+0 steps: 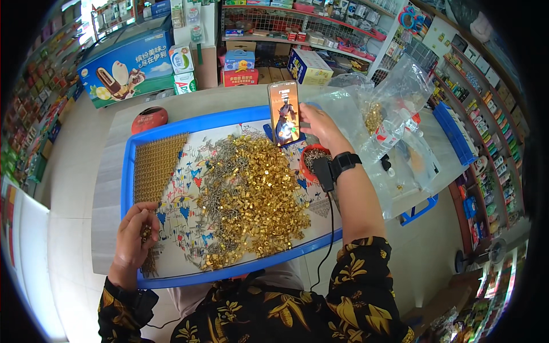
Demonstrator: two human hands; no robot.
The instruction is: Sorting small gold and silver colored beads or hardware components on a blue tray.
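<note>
My left hand [137,233] is curled over the left rim of the blue tray [229,274], with what look like small gold metal pieces in its fingers. Beside it, gold-coloured screw-like parts stand in close rows [157,163] along the tray's left side. My right hand [320,123] reaches to the right edge of a lit phone [284,114], fingers apart; whether it touches is hard to tell. The phone stands upright on a blue stand. A heap of small brass fittings [269,194] fills the middle, with silver screws [220,166] on its left.
A red bowl of small screws [311,157] sits by my right wrist. Clear plastic bags [394,114], one with brass pieces, and a bottle lie to the right. A dark red object [150,119] rests behind the tray. A black cable [330,228] hangs from my right wrist. Shelves and a freezer surround the table.
</note>
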